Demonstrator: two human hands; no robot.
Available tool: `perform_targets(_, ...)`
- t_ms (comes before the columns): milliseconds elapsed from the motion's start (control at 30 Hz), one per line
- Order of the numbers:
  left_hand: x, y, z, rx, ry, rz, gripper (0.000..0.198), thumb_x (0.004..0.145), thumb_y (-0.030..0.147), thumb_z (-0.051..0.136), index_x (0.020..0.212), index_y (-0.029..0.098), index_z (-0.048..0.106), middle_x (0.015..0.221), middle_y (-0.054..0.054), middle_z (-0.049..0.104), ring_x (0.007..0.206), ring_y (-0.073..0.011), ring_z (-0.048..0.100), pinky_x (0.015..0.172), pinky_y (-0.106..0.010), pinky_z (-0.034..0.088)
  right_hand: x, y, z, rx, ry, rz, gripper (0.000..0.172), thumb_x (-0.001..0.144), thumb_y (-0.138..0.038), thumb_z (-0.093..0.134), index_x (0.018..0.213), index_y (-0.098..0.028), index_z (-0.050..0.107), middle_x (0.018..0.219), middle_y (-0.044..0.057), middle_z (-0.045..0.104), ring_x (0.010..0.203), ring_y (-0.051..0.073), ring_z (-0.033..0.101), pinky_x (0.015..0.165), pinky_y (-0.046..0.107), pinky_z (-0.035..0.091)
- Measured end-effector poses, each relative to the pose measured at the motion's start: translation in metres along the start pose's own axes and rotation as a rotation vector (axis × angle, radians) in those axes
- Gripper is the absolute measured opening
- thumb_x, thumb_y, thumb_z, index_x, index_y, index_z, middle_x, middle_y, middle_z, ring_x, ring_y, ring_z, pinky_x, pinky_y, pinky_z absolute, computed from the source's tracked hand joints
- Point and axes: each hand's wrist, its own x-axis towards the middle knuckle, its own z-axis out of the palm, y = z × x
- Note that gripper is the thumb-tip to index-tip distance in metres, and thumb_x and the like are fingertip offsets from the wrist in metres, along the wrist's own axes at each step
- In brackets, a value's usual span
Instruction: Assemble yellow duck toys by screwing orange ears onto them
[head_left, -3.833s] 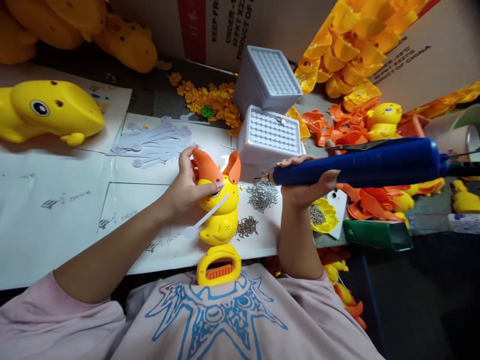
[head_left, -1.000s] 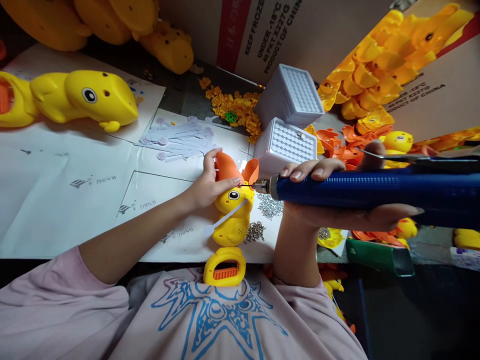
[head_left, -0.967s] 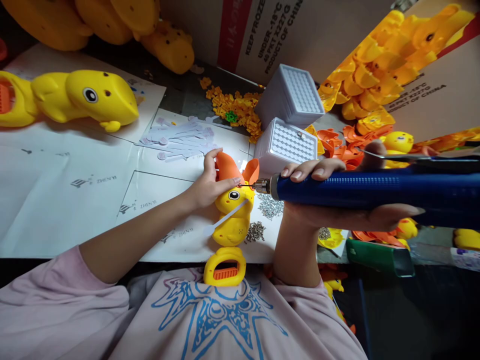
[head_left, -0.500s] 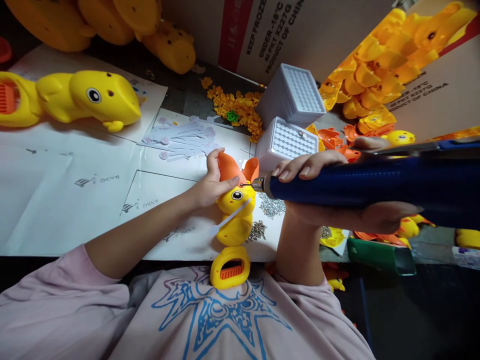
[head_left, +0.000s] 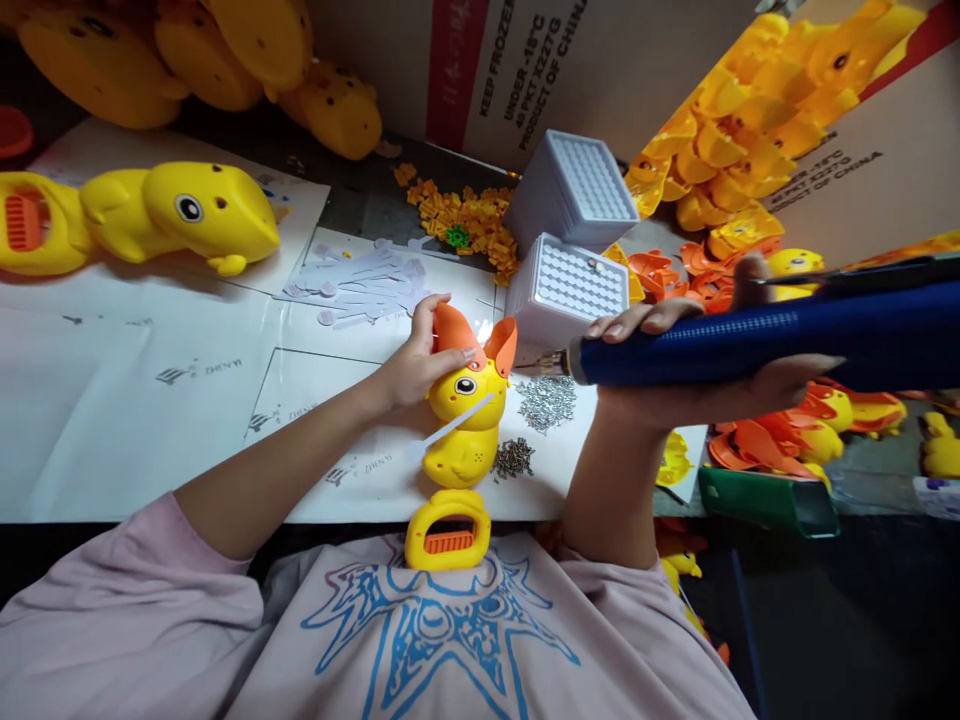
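My left hand [head_left: 427, 355] is closed on the orange beak of a yellow toy duck [head_left: 463, 455], thumb pressed near the beak's base. The duck lies with its handle end against my shirt, and a thin white strip [head_left: 457, 422] crosses its neck. In my right hand [head_left: 660, 340] is a blue electric screwdriver [head_left: 750, 340], fingers wrapped round its body. The screwdriver's tip points left at the duck's head, a little apart from it. Silver screws [head_left: 547, 402] and darker screws [head_left: 514, 458] lie in two heaps right of the duck.
A finished-looking yellow toy [head_left: 187, 215] lies at the left. White strips [head_left: 360, 285], small orange parts [head_left: 465, 215] and grey stacked trays [head_left: 574, 285] are beyond my hands. Orange and yellow parts, a green box [head_left: 765, 500] and cartons [head_left: 637, 70] stand at the right and back.
My right hand has drawn the screwdriver back to the right, its tip coming away from the beak's base. My left hand keeps its hold on the beak. The view has shifted slightly.
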Motion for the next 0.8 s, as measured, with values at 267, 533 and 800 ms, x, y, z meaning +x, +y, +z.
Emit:
perform_targets(267,-0.004,0.009,0.000,0.045,0.002,-0.047,0.084,0.074,0.040,0.073,0.141,0.030,0.023,0.117,-0.005,0.051,0.095,-0.0211,0.061,0.087,-0.041,0.053,0.001,0.032,-0.048,-0.170,0.268,0.123,0.056,0.082,-0.067,0.050,0.116,-0.022,0.051,0.058,-0.006,0.055,0.043,0.014,0.055,0.043,0.027,0.048)
perform_targets(533,-0.003,0.008,-0.001,0.045,0.023,-0.017,0.092,0.074,0.038,0.075,0.147,0.027,0.020,0.115,-0.007,0.058,0.095,-0.0228,0.066,0.079,-0.036,0.056,0.002,0.040,-0.057,-0.213,0.272,0.151,0.051,0.080,-0.070,0.049,0.098,-0.023,0.052,0.061,-0.006,0.052,0.044,0.013,0.056,0.044,0.026,0.046)
perform_targets(800,-0.004,0.009,-0.001,0.059,0.020,-0.024,0.094,0.074,0.041,0.075,0.147,0.027,0.018,0.110,-0.007,0.059,0.096,-0.0243,0.066,0.080,-0.038,0.056,-0.001,0.042,-0.054,-0.162,0.228,0.187,0.048,0.080,-0.068,0.051,0.090,-0.022,0.053,0.061,-0.004,0.054,0.046,0.014,0.058,0.044,0.028,0.048)
